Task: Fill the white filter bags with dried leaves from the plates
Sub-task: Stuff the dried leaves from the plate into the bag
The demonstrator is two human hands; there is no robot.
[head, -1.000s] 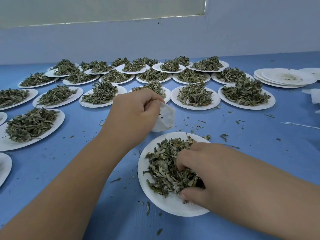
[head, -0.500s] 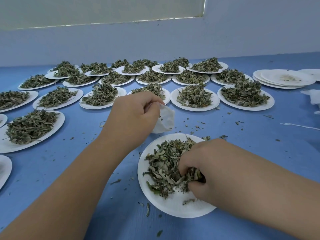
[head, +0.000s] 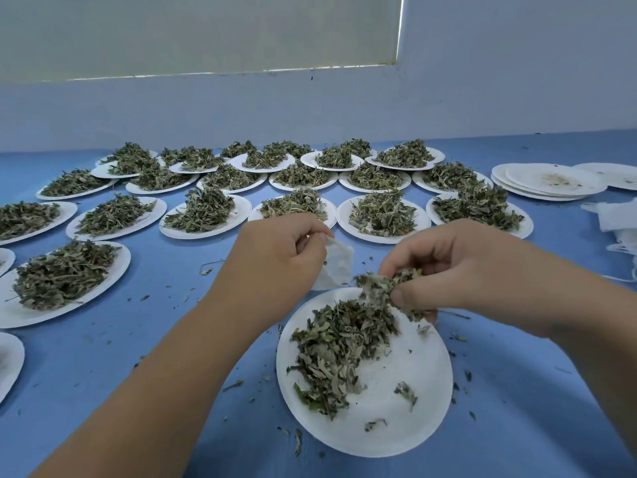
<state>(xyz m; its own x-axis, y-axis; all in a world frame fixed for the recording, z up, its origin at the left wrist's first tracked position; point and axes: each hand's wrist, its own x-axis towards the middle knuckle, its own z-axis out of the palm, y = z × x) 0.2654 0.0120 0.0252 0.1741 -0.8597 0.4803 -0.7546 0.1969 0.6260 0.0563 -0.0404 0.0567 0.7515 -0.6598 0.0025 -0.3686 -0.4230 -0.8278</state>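
The left hand (head: 275,257) pinches the top of a white filter bag (head: 336,267), and its knuckles hide part of the bag. The bag's lower end reaches the far rim of the near plate (head: 406,374). The right hand (head: 458,270) grips a clump of dried leaves (head: 382,288) above that plate, close to the bag but apart from it. A loose heap of leaves (head: 337,346) covers the plate's left half. Behind the hands, plates piled with leaves (head: 203,212) crowd the blue table (head: 138,339) up to the wall. At far right sit a stack of empty plates (head: 548,181) and a pile of white bags (head: 617,215). Crumbs lie scattered around the near plate.
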